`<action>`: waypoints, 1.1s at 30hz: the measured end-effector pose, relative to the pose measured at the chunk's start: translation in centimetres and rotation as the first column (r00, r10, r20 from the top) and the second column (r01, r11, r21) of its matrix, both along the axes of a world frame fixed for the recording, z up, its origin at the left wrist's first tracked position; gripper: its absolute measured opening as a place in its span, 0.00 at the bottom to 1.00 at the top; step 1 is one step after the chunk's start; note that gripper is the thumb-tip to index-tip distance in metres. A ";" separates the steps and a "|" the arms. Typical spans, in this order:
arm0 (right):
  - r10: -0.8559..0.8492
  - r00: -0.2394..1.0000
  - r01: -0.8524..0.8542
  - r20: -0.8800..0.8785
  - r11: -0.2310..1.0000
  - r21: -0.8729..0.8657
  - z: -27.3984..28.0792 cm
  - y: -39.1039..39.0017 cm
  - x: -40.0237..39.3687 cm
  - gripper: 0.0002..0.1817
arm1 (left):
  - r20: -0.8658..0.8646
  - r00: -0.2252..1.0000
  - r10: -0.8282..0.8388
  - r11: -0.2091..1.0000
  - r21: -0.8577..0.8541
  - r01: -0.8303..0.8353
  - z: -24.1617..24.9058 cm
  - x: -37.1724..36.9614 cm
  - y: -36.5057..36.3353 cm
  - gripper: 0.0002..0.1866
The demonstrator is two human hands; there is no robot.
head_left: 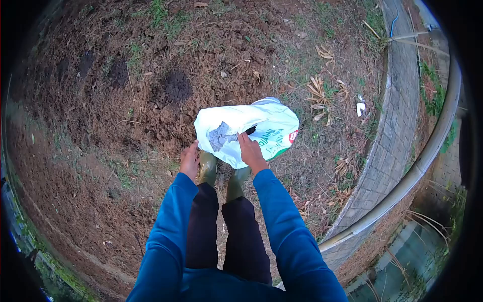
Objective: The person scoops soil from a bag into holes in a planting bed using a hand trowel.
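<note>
A white sack (274,121) with green lettering and a red mark lies in front of my boots (207,168). Some grey, crumbly material (221,137) shows on its left part, and a dark opening appears near the middle. My left hand (189,160) grips the sack's left lower edge with bent fingers. On the other side, my right hand (251,151) pinches the plastic beside the dark opening. Both hands are close to my body, just above the boots.
Brown tilled soil (100,105) spreads to the left, with a dark round patch (178,86) beyond the sack. Dry leaves (318,90) and a small white scrap (360,107) lie to the right. A stone kerb (385,131) and a pale pipe (410,178) curve along the right side.
</note>
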State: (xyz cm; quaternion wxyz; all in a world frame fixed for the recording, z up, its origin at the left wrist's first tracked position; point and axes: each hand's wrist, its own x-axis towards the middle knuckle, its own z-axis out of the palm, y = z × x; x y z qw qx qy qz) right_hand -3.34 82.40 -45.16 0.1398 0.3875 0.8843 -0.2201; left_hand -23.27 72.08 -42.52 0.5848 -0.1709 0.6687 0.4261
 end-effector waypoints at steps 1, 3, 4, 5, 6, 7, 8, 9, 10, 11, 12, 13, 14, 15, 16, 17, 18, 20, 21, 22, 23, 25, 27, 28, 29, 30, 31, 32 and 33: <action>-0.096 0.995 0.091 -0.028 0.986 -0.140 -0.7 -0.2 0.8 0.34 | 0.024 0.999 0.047 0.998 0.044 -0.048 -1.0 0.4 -0.1 0.31; -0.027 0.979 0.095 0.204 0.938 -0.332 -0.9 -1.1 3.3 0.35 | 0.110 0.993 0.049 0.995 0.082 -0.058 -1.9 1.2 -0.2 0.29; -0.028 0.977 0.100 0.213 0.936 -0.336 -0.4 -1.4 4.5 0.35 | 0.096 0.994 -0.043 0.990 0.139 0.029 -1.5 1.6 0.2 0.27; -0.090 0.973 0.152 0.214 0.944 -0.292 0.8 -1.9 5.9 0.33 | 0.075 0.988 -0.135 0.973 0.201 0.117 -0.8 2.1 0.8 0.25; -0.152 0.966 0.203 0.211 0.948 -0.246 2.0 -2.5 7.1 0.31 | 0.053 0.983 -0.174 0.969 0.186 0.161 -0.4 2.9 1.0 0.22; -0.156 0.965 0.206 0.211 0.948 -0.242 3.7 -2.7 8.2 0.31 | 0.052 0.983 -0.177 0.968 0.189 0.164 0.5 3.5 1.6 0.22; -0.135 0.968 0.175 0.211 0.968 -0.179 5.6 -2.8 9.4 0.26 | 0.124 0.976 -0.180 0.970 0.189 0.154 1.4 4.2 2.2 0.28; -0.117 0.970 0.144 0.215 0.983 -0.115 7.2 -2.9 10.3 0.21 | 0.196 0.963 -0.183 0.971 0.189 0.146 2.1 4.8 2.8 0.34; -0.127 0.969 0.152 0.213 0.982 -0.108 8.3 -3.3 11.2 0.21 | 0.228 0.962 -0.152 0.984 0.131 0.124 2.6 5.4 3.3 0.36; -0.082 0.958 0.109 0.274 0.990 -0.084 9.0 -3.6 12.0 0.17 | 0.226 0.961 -0.162 0.982 0.137 0.133 3.0 6.0 3.8 0.36; -0.039 0.941 0.064 0.336 0.996 -0.064 9.7 -3.6 12.4 0.13 | 0.170 0.975 -0.145 0.988 0.075 0.134 4.3 6.8 4.6 0.34; -0.048 0.941 0.072 0.334 0.996 -0.060 10.7 -3.2 12.4 0.13 | 0.112 0.985 -0.131 0.991 0.012 0.131 5.4 7.4 5.4 0.32; -0.009 0.928 0.085 0.373 0.978 -0.189 11.8 -2.9 12.2 0.13 | 0.052 0.989 -0.142 0.990 0.010 0.141 6.4 7.8 6.1 0.29; 0.036 0.913 0.102 0.406 0.944 -0.314 12.5 -2.7 12.4 0.12 | 0.051 0.988 -0.149 0.989 0.012 0.148 5.2 8.1 5.8 0.29; 0.030 0.914 0.108 0.405 0.943 -0.314 12.4 -2.5 12.8 0.12 | 0.029 0.985 -0.170 0.974 0.160 0.164 2.7 8.4 5.0 0.26; -0.108 0.968 0.179 0.227 0.931 -0.318 12.3 -2.4 13.1 0.12 | 0.005 0.982 -0.189 0.936 0.303 0.179 1.4 8.7 4.4 0.24; -0.245 0.969 0.244 0.040 0.909 -0.337 12.1 -2.3 13.3 0.12 | -0.057 0.992 -0.111 0.958 0.261 0.122 3.1 9.2 4.9 0.22; -0.486 0.864 0.466 -0.133 0.871 -0.158 12.6 -1.2 9.6 0.11 | -0.102 0.983 -0.153 0.961 0.215 0.172 5.4 9.9 4.6 0.21; -0.509 0.835 0.480 -0.211 0.860 -0.175 11.0 -1.1 8.3 0.12 | -0.144 0.971 -0.190 0.961 0.175 0.214 6.5 10.3 4.3 0.21; -0.529 0.798 0.493 -0.289 0.848 -0.194 9.7 -1.0 6.7 0.14 | -0.012 0.988 -0.155 0.972 0.179 0.154 7.7 11.0 3.8 0.21; -0.510 0.817 0.449 -0.270 0.856 -0.256 8.7 -0.8 5.4 0.12 | -0.048 0.979 -0.201 0.964 0.170 0.206 7.7 11.7 2.6 0.21; -0.478 0.875 0.478 0.073 0.833 -0.280 4.2 -1.2 3.3 0.11 | -0.096 0.983 -0.159 0.958 0.225 0.177 8.8 13.2 1.6 0.16; -0.512 0.844 0.535 0.156 0.797 -0.281 0.9 -2.2 3.6 0.13 | -0.094 0.981 -0.171 0.956 0.225 0.189 8.7 13.4 0.9 0.16; -0.538 0.806 0.591 0.248 0.762 -0.267 0.1 -2.5 3.8 0.15 | -0.080 0.980 -0.180 0.954 0.230 0.194 8.6 13.2 0.8 0.17; -0.542 0.803 0.595 0.248 0.754 -0.278 -0.6 -2.9 4.2 0.15 | -0.085 0.978 -0.189 0.954 0.220 0.203 8.4 12.9 0.7 0.17; -0.510 0.802 0.591 0.311 0.750 -0.296 -1.0 -3.0 4.9 0.17 | -0.085 0.975 -0.203 0.950 0.223 0.217 8.3 12.7 0.7 0.16; -0.472 0.799 0.587 0.372 0.748 -0.310 -2.0 -3.3 6.1 0.19 | -0.082 0.973 -0.214 0.947 0.228 0.228 8.4 12.6 1.2 0.16; -0.436 0.859 0.500 0.269 0.828 -0.253 -2.7 -3.9 7.8 0.21 | -0.076 0.973 -0.217 0.948 0.223 0.229 8.6 12.5 1.5 0.16; -0.435 0.857 0.502 0.276 0.826 -0.255 -2.9 -4.3 9.6 0.21 | -0.082 0.968 -0.236 0.939 0.237 0.249 9.4 12.4 2.4 0.16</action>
